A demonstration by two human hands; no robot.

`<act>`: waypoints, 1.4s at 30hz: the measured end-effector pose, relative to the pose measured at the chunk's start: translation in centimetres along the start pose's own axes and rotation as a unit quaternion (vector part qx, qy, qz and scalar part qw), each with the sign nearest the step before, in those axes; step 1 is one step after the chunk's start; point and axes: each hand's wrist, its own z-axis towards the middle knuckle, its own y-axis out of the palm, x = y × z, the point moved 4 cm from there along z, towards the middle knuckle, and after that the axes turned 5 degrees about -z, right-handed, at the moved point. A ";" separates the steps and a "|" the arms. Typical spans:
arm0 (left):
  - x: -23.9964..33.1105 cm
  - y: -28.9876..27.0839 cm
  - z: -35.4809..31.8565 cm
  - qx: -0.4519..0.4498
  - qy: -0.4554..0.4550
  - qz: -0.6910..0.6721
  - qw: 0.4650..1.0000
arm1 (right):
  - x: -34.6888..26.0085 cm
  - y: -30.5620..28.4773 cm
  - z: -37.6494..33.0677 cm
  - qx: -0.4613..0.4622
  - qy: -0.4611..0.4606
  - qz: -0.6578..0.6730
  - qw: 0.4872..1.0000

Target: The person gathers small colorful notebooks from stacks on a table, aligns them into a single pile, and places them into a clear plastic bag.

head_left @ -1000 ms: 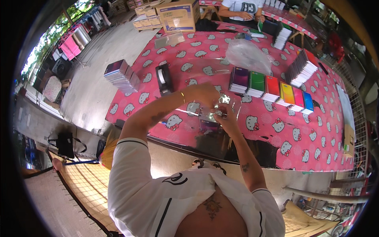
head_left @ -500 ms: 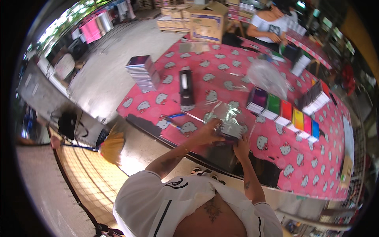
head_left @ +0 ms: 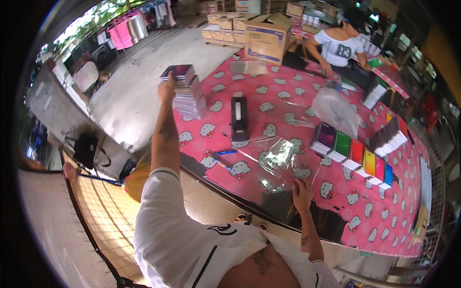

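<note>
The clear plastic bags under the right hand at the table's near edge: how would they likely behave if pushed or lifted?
The clear plastic bags look thin, glossy and crinkled, so probably floppy and very light. Pushed, they would likely slide over the pink tablecloth and bunch. The right hand rests at their near edge, perhaps pinning them.

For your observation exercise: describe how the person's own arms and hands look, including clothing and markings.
Both arms are bare below short white sleeves. Dark tattoo marks show on the left forearm and near the right wrist. The left hand and right hand wear no gloves.
</note>
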 end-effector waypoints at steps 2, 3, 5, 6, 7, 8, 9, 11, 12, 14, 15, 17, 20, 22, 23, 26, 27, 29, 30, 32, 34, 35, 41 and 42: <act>0.2 -1.6 2.5 -0.096 0.153 0.012 0.983 | -0.4 0.1 0.2 0.024 -0.032 0.013 0.999; -0.2 -1.5 3.4 -0.113 0.175 0.014 0.978 | -0.3 0.6 0.1 0.034 -0.034 0.011 0.999; -1.2 -1.7 3.0 -0.054 0.161 0.019 0.985 | 0.3 1.2 0.2 0.030 -0.027 0.036 0.999; -1.9 -1.8 2.3 -0.003 0.147 0.022 0.989 | 0.5 1.2 0.2 0.039 -0.025 0.046 0.998; -2.8 -1.9 1.1 0.058 0.130 0.022 0.990 | 0.8 0.9 0.3 0.049 -0.027 0.055 0.997; -3.3 -0.9 -1.3 0.116 0.126 0.014 0.985 | 1.5 0.8 0.8 0.024 0.026 0.185 0.982; -3.6 0.7 -4.5 0.150 0.151 -0.011 0.977 | 2.5 0.4 1.1 0.008 0.070 0.316 0.946; -3.2 2.1 -9.3 0.136 0.316 -0.040 0.938 | 4.4 -0.6 1.8 0.031 0.201 0.412 0.888; -3.3 4.2 -12.2 0.038 0.386 -0.119 0.914 | 5.4 -1.9 2.9 0.059 0.195 0.386 0.900; -1.0 13.6 -30.7 -0.206 0.502 -0.084 0.836 | 12.6 -6.6 2.3 0.155 0.177 0.196 0.952; 0.4 15.5 -40.0 -0.314 0.493 -0.067 0.809 | 16.1 -9.3 2.7 0.183 0.165 0.123 0.961; 2.8 16.6 -55.7 -0.459 0.511 -0.024 0.727 | 23.3 -14.6 3.7 0.214 0.164 -0.019 0.963; 3.6 20.2 -71.0 -0.522 0.640 -0.099 0.554 | 33.0 -20.8 5.7 0.186 0.211 -0.175 0.943; 4.9 24.0 -79.6 -0.509 0.663 -0.123 0.535 | 39.1 -23.1 4.8 0.178 0.220 -0.255 0.924; 5.5 26.0 -82.7 -0.449 0.703 -0.116 0.538 | 41.5 -24.0 4.7 0.175 0.223 -0.291 0.914; 5.1 32.5 -86.7 -0.338 0.762 -0.067 0.548 | 44.6 -25.0 5.1 0.068 0.183 -0.265 0.944; 4.3 34.7 -85.8 -0.355 0.752 -0.044 0.553 | 43.8 -25.3 5.6 0.096 0.127 -0.267 0.950; 5.7 34.5 -86.2 -0.351 0.746 -0.094 0.558 | 45.2 -27.3 4.0 0.116 0.160 -0.208 0.958; 7.3 32.8 -86.6 -0.378 0.722 -0.093 0.573 | 45.6 -28.9 2.3 0.127 0.186 -0.181 0.957; 11.3 28.0 -85.9 -0.408 0.674 -0.092 0.608 | 43.1 -31.5 -0.5 0.268 0.165 0.022 0.949; 14.4 23.6 -84.0 -0.476 0.599 -0.080 0.639 | 43.3 -29.9 -3.5 0.245 0.206 0.324 0.890; 14.5 22.3 -83.6 -0.510 0.556 -0.073 0.652 | 42.3 -27.8 -4.0 0.205 0.139 0.391 0.887; -0.9 24.2 -88.0 -0.534 0.531 0.238 0.614 | 34.5 -17.7 -3.2 -0.081 -0.063 0.177 0.979; -3.4 25.4 -87.1 -0.539 0.505 0.195 0.645 | 34.5 -17.3 -2.1 -0.105 -0.017 0.167 0.980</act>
